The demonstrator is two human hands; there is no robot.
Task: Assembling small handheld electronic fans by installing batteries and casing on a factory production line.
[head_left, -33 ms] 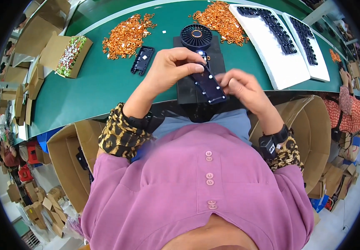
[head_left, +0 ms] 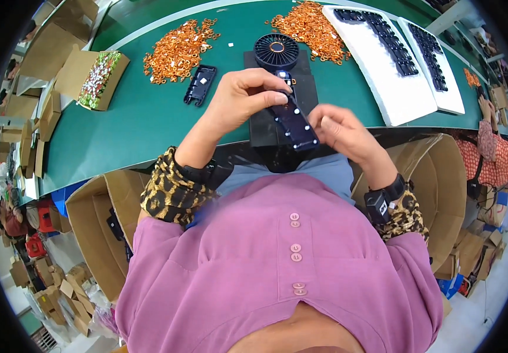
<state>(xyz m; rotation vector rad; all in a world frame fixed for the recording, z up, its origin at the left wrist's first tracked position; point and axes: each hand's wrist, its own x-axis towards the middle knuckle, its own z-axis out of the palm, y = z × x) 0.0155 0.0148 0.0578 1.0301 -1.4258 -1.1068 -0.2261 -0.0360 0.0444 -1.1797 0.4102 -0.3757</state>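
Observation:
My left hand (head_left: 247, 97) pinches the upper end of a dark blue-black plastic casing (head_left: 296, 126) between thumb and fingers. White dots line the casing's edges. Just beyond it lies a round black fan head (head_left: 277, 52) with radial ribs and an orange ring at its centre; whether the two are joined is hidden by my fingers. At the casing's right edge is my right hand (head_left: 342, 130), its fingers curled in and slightly blurred; what they pinch, if anything, I cannot make out. A black block-like stand (head_left: 260, 129) sits underneath.
On the green table (head_left: 130, 129) lie another dark casing (head_left: 200, 85), a pile of orange rings (head_left: 177, 53) and a second orange pile (head_left: 310, 29). White foam trays (head_left: 404, 106) of black parts stand right. A box of wrapped pieces (head_left: 113, 88) is left; cardboard boxes (head_left: 92, 217) flank me.
My right hand has slid slightly down along the casing's right edge, its fingers shifting. My left hand and the casing stay almost in place.

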